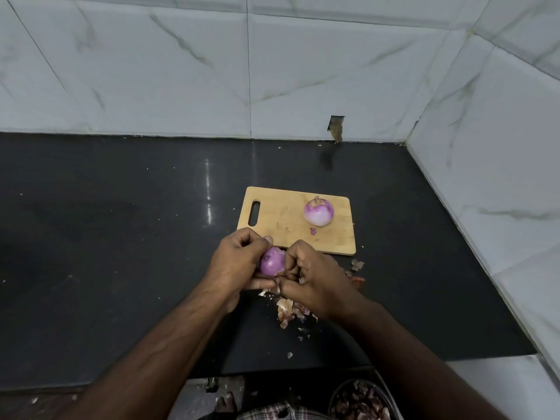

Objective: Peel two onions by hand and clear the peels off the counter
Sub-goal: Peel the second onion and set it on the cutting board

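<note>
Over black counter [121,237], both hands gripping purple onion [272,261], no writing visible

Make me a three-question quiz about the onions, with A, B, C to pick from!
1. Where is the peeled onion lying?
A. on the board
B. on the floor
C. in a bowl

2. How many onions show?
A. one
B. two
C. four

3. What is happening to the other onion?
A. it lies alone on the counter
B. it is cut in half
C. both hands hold it

Answers:
1 A, it sits on the wooden board's far right part.
2 B, one is on the board and one is in the hands.
3 C, the left hand cups it and the right hand pinches at its skin, above the peels.
</note>
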`<state>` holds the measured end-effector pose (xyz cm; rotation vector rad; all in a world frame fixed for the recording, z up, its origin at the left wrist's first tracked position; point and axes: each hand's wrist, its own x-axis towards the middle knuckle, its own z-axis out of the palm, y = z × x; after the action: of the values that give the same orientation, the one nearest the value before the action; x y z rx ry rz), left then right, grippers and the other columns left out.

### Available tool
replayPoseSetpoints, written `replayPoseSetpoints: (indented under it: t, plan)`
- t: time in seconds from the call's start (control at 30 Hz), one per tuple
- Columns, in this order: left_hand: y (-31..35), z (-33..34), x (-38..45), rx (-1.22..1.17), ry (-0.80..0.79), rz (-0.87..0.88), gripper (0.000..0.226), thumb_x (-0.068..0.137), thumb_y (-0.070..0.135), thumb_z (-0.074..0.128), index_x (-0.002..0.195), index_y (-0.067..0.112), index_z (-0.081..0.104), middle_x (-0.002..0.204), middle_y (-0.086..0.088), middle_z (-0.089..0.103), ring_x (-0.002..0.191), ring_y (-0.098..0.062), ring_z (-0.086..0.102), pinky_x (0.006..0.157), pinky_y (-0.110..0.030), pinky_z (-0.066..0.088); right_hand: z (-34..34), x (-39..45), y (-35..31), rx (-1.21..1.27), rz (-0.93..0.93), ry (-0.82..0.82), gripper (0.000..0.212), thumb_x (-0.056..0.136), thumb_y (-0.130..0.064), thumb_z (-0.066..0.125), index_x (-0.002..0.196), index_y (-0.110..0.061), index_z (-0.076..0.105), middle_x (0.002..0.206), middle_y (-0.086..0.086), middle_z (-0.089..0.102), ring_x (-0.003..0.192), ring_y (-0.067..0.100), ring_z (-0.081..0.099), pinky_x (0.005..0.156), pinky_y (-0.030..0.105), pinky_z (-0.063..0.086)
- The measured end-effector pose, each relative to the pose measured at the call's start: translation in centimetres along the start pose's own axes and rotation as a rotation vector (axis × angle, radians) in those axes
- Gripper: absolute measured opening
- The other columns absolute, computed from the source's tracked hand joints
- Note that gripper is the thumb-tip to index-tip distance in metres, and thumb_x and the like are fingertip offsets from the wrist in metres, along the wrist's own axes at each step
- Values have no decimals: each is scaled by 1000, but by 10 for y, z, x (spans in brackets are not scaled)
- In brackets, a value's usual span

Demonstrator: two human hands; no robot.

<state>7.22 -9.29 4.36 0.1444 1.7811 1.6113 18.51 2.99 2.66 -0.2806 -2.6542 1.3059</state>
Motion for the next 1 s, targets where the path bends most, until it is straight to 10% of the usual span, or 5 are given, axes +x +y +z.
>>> replayPoseSetpoints:
  t: [0.1, 0.23, 0.47, 1.0]
  plan:
    - [4, -4, 1, -57, -36, -35, 22, 94, 27, 68, 86, 10, 58, 99, -18, 69, 71, -30, 74, 53, -37, 62, -3, 0, 2, 105, 20, 102, 38, 80, -19, 80, 90, -34, 47, 81, -9, 56, 70, 15, 59, 60, 40, 54]
    - [2, -2, -2, -55, -118, -75, 28, 93, 32, 68, 98, 7, 57, 95, -21, 74, 69, -30, 74, 55, -35, 62, -9, 3, -6, 47, -30, 99, 49, 74, -18, 85, 109, -28, 53, 108, -13, 56, 96, 6, 60, 75, 24, 58]
    - [-7, -6, -3, -11, -232, -44, 20, 96, 26, 63, 102, 8, 71, 91, -17, 73, 64, -20, 66, 56, -28, 58, -5, 2, -2, 78, 7, 120, 43, 74, -17, 86, 97, -33, 53, 98, -9, 59, 84, 17, 68, 65, 37, 60]
    - [-11, 5, -3, 45, -42, 13, 20, 97, 21, 62, 93, 4, 73, 80, -13, 69, 52, -15, 62, 43, -22, 49, -4, 5, -2, 88, 57, 34, 36, 78, -22, 82, 88, -34, 50, 71, -9, 58, 60, 3, 52, 53, 22, 45]
